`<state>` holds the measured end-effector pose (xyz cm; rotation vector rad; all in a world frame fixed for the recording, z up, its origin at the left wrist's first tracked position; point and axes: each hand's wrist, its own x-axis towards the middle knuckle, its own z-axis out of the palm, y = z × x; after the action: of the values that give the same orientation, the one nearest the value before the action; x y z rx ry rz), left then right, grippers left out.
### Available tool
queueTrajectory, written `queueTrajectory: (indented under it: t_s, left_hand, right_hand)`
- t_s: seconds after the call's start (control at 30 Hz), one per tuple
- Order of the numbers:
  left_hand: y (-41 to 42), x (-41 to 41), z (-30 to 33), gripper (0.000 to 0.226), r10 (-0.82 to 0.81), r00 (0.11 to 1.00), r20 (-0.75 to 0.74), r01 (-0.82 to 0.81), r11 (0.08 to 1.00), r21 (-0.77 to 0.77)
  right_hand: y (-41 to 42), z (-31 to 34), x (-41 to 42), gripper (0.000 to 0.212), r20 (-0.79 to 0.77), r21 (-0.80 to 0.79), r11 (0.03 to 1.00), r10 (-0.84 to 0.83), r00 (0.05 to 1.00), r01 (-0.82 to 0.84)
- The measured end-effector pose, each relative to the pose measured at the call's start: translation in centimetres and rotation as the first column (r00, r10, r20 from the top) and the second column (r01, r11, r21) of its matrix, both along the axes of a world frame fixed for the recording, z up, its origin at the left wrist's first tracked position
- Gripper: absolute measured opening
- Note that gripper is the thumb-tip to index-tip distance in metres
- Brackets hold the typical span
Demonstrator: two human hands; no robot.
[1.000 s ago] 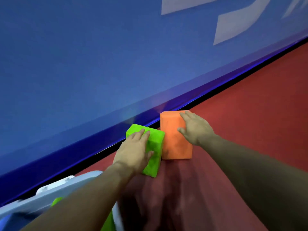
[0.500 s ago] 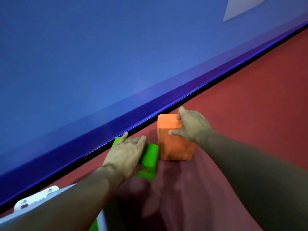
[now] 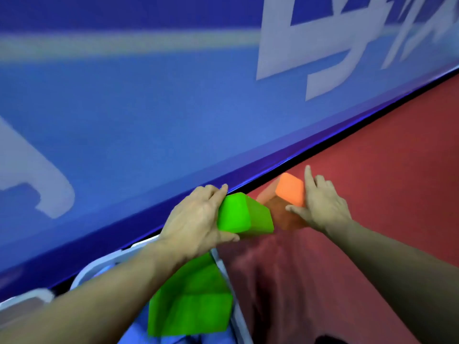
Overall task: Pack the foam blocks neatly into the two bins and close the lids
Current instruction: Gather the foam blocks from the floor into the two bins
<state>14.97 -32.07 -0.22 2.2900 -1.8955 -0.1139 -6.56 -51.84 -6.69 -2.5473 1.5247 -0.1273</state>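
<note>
The left hand (image 3: 196,219) grips a green foam block (image 3: 244,214), fingers curled over its far top edge and thumb pressed along its near lower edge, so the block is clamped between them and tilted, its long side running toward the right. It looks lifted off the red floor (image 3: 372,175), just above the far right corner of a bin (image 3: 231,281), though whether it clears the floor completely cannot be told. The right hand (image 3: 320,204) grasps an orange foam block (image 3: 289,189) just to the right of the green one: the forefinger is stretched along the block's far right edge, the other fingers bend over its top, and the thumb reaches across its near face. The orange block is blurred, and whether it touches the floor cannot be told either. The two blocks sit close together, nearly touching. In the near left stands the pale-rimmed bin, with a second green foam block (image 3: 191,301) lying inside it against the right wall, partly covered by the left forearm. A further pale edge (image 3: 24,299) shows at the far left, too cut off to identify. Behind everything runs a blue padded wall (image 3: 149,108) with pale lettering, meeting the floor along a dark gap.
</note>
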Motion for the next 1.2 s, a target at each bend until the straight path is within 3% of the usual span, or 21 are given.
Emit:
queueTrajectory:
  t_s: [0.17,0.27,0.37,0.5,0.6,0.7,0.8,0.93,1.0,1.07,1.13,1.2]
  left_hand:
    - [14.2,0.3,8.2,0.095,0.192,0.979,-0.066,-0.202,0.955,-0.215]
    - [23.4,-0.2,10.6,0.089,0.339,0.916,-0.214,-0.394,0.861,-0.321]
    - [32.4,-1.3,10.8,0.083,0.474,0.808,-0.350,-0.584,0.723,-0.369]
    - [41.2,-3.0,8.1,0.061,0.533,0.563,-0.632,-0.815,0.486,-0.317]
    - [45.3,-5.0,5.3,0.043,0.455,0.302,-0.838,-0.936,0.308,-0.170]
    - [47.0,-6.1,3.0,0.038,0.378,0.073,-0.923,-0.978,0.209,0.008]
    - [47.0,-5.5,1.4,0.046,0.290,-0.136,-0.947,-0.954,0.220,0.204]
    - [45.7,-5.7,-1.1,0.073,0.308,-0.276,-0.911,-0.903,0.242,0.355]
    - [44.8,-5.4,-2.1,0.097,0.338,-0.344,-0.876,-0.872,0.230,0.431]
    - [43.8,-5.3,-2.8,0.112,0.338,-0.390,-0.857,-0.837,0.257,0.482]
    - [42.9,-5.3,-3.7,0.102,0.322,-0.400,-0.858,-0.834,0.261,0.486]
    - [42.5,-5.1,-4.5,0.094,0.409,-0.398,-0.821,-0.779,0.322,0.538]
  right_hand:
    - [11.8,8.7,-1.6,0.102,0.198,0.013,1.000,-0.020,0.980,0.018]
    - [20.0,11.8,-2.8,0.082,0.371,0.045,0.996,-0.085,0.925,0.074]
    - [27.8,13.0,-3.1,0.076,0.507,0.040,0.997,-0.079,0.858,0.068]
    - [35.8,12.7,-3.0,0.081,0.678,0.065,0.996,-0.090,0.730,0.062]
    - [39.8,11.0,-3.5,0.084,0.754,0.102,0.995,-0.080,0.652,0.004]
    - [41.9,9.5,-3.6,0.084,0.794,0.155,0.986,-0.088,0.602,-0.060]
    - [42.8,9.1,-2.3,0.082,0.808,0.190,0.974,-0.084,0.583,-0.124]
    - [43.6,7.8,-1.0,0.085,0.760,0.175,0.974,-0.042,0.649,-0.143]
    - [43.9,7.3,-0.1,0.085,0.732,0.172,0.975,-0.033,0.681,-0.138]
    - [44.4,6.8,0.9,0.085,0.714,0.148,0.980,-0.015,0.700,-0.130]
    - [45.1,6.2,1.9,0.085,0.704,0.136,0.982,-0.004,0.711,-0.129]
    - [45.8,5.7,2.8,0.087,0.664,0.102,0.986,0.033,0.747,-0.134]
